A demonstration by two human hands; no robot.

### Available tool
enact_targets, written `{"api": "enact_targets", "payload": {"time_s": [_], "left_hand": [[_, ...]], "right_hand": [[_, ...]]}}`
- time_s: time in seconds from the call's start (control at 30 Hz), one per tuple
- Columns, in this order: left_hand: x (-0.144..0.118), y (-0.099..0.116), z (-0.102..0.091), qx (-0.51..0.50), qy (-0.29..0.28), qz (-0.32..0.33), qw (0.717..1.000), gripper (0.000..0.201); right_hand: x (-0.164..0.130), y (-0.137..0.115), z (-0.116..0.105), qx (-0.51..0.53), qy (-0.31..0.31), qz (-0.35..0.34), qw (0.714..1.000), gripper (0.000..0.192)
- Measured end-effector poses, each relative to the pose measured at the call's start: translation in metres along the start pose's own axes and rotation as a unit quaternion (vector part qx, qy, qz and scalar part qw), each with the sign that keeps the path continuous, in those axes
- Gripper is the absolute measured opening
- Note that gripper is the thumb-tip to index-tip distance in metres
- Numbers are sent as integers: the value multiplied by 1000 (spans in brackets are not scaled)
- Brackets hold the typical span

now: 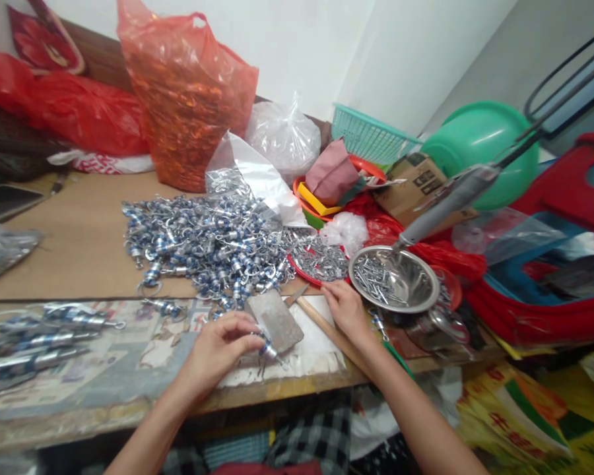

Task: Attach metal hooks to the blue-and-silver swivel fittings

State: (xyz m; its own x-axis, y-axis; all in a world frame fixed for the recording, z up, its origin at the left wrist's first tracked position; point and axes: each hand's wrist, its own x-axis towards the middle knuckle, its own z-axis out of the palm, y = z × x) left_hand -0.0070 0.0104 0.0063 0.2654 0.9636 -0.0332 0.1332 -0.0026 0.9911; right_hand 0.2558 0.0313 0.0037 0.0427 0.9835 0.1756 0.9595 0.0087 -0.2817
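My left hand (228, 346) pinches a small blue-and-silver metal fitting (268, 349) between thumb and fingers, beside a flat grey metal block (276, 321). A thin end of the fitting points to the lower right. My right hand (345, 309) reaches to the near rim of a red dish (301, 269) full of small silver metal pieces (324, 258). Its fingertips are closed together there, and what they hold is too small to make out. Between the hands lies a tool with a wooden handle (327, 330) and a pointed metal end. Beneath the block is white paper (317, 359).
A large heap of blue-and-silver fittings (202, 244) covers the cardboard behind my left hand. More lie in rows (44, 340) at left. A steel bowl (420, 290) of metal pins stands right of my right hand, under a grey-handled rod (430, 208). Bags line the wall.
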Motion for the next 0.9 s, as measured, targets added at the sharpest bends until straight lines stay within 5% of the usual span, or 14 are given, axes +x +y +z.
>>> {"api": "enact_targets", "payload": {"time_s": [0.2, 0.37, 0.53, 0.67, 0.8, 0.9], "left_hand": [[0, 1, 8, 34, 8, 64, 997, 6], [-4, 4, 7, 85, 18, 77, 993, 8], [-5, 5, 4, 110, -3, 77, 991, 12], [-5, 7, 6, 108, -5, 78, 991, 14], [-7, 7, 9, 101, 26, 67, 992, 19], [-7, 5, 11, 100, 54, 45, 992, 26]], "right_hand": [[75, 2, 6, -73, -48, 45, 995, 13], [87, 3, 12, -74, -64, 50, 994, 15], [68, 14, -1, 1, 27, 50, 998, 19], [35, -6, -10, 108, 83, 34, 990, 23], [-12, -56, -7, 238, 51, 17, 970, 22], [-40, -89, -2, 410, -5, 17, 912, 13]]}}
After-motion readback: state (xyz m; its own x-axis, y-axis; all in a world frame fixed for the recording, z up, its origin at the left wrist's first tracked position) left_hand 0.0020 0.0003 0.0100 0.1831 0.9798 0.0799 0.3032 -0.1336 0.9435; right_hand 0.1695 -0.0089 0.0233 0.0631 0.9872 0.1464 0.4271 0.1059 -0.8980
